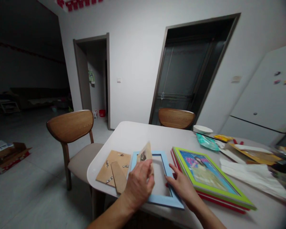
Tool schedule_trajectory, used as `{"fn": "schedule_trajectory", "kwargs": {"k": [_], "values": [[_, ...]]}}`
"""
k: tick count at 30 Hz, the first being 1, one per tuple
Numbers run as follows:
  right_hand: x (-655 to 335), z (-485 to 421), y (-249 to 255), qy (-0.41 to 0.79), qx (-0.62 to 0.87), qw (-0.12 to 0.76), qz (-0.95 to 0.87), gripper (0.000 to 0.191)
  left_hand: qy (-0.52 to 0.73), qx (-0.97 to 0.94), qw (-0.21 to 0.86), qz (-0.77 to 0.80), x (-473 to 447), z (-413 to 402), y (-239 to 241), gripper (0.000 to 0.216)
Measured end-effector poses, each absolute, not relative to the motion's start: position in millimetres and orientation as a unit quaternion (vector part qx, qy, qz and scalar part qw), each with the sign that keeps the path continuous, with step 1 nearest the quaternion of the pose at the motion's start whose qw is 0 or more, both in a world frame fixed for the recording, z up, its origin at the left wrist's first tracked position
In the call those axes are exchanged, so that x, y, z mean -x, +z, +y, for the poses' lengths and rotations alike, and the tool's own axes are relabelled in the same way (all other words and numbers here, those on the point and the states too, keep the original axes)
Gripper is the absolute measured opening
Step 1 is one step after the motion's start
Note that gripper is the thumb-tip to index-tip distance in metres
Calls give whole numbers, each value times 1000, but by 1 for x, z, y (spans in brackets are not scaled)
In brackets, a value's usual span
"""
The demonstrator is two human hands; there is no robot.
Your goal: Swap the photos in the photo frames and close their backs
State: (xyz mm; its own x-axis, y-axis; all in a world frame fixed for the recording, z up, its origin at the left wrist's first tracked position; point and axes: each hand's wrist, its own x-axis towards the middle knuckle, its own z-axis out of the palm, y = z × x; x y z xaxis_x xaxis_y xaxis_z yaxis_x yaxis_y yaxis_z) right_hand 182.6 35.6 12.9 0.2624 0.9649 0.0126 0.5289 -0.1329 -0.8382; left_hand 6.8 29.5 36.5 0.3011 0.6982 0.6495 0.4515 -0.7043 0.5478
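My left hand (140, 179) is closed on a thin beige photo (145, 153) with a small dark picture on it, tilted up on edge over a light blue picture frame (165, 200). The frame lies on the table, and its opening shows the white tabletop. My right hand (182, 184) grips the frame's right side, thumb on the inner edge. To the left lies a brown backing board (105, 171) with metal clips and a stand leg (118, 176). A green picture frame (211, 173) with a picture of a person in a dress rests on red frames (205, 195) at the right.
The white table (133, 133) also bears a teal packet (207, 142), a white bowl (202, 129), white paper (250, 173) and a yellow envelope (250, 154). Wooden chairs stand at the left (71, 125) and the far side (176, 117). A cardboard box (8, 156) sits on the floor.
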Motion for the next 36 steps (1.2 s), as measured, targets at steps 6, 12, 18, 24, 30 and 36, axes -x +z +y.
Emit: {"fn": "schedule_trajectory", "kwargs": {"k": [6,12,18,24,30,36], "values": [[-191,42,-14,93,728,222,-642,50,530,-654,176,510,50,42,21,34],[-188,39,-23,46,727,168,-664,43,393,-691,183,579,76,36,-18,38],[-183,38,-19,7,708,198,-678,39,319,-726,118,598,80,35,-22,43],[-156,47,-16,191,656,334,-649,43,326,-764,100,549,73,33,-19,42],[-114,71,-21,422,597,446,-516,61,289,-818,110,486,46,28,-15,56],[-91,67,15,416,472,587,-510,62,375,-797,125,457,28,48,-14,56]]}}
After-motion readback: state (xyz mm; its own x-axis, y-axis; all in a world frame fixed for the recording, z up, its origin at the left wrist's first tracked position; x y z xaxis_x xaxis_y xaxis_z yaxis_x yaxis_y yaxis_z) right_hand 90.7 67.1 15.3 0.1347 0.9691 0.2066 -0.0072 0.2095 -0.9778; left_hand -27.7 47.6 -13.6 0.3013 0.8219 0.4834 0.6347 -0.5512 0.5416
